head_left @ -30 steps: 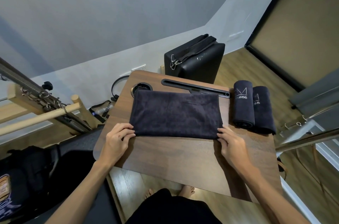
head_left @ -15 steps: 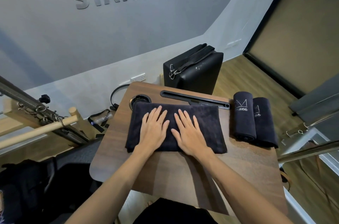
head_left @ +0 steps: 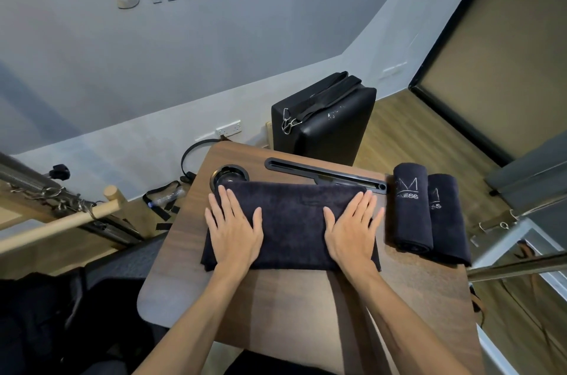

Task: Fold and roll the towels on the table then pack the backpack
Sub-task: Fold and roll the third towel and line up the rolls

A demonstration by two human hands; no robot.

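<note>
- Far left, lower corner: dark bag-like mass (head_left: pixel 36 322) beside the table, soft black fabric, shape hard to tell; whether this is the backpack cannot be told.
- Left, above that: round pale wooden bar (head_left: pixel 58 222) lying slantwise, with metal springs and clips (head_left: pixel 58 195) strung along a grey rail.
- Left of centre: rounded-corner table top of dark walnut-grain wood (head_left: pixel 294 310), smooth, matte; round black cup recess (head_left: pixel 228 175) sunk into its far left corner, long black slot (head_left: pixel 325 173) along the far edge.
- Centre: folded dark navy terry towel (head_left: pixel 291 227), nap fuzzy, laid flat as a wide rectangle on the table, its far left corner overlapping the recess rim.
- Left hand (head_left: pixel 233 229) flat on the towel's left part, fingers straight and spread, palm down, pressing.
- Right hand (head_left: pixel 352 229) flat on the towel's right part, fingers straight and fanned, palm down, pressing; nothing gripped by either.
- Behind the table: upright black padded box, smooth vinyl-like skin (head_left: pixel 331 123), webbing strap and metal clip draped over its top.
- Right: two rolled dark navy towels (head_left: pixel 429 215), tight cylinders lying side by side and touching on the table's right edge, pale embroidered lettering on each.
- Far right: grey metal frame rails (head_left: pixel 527 264) over wood-plank floor.
</note>
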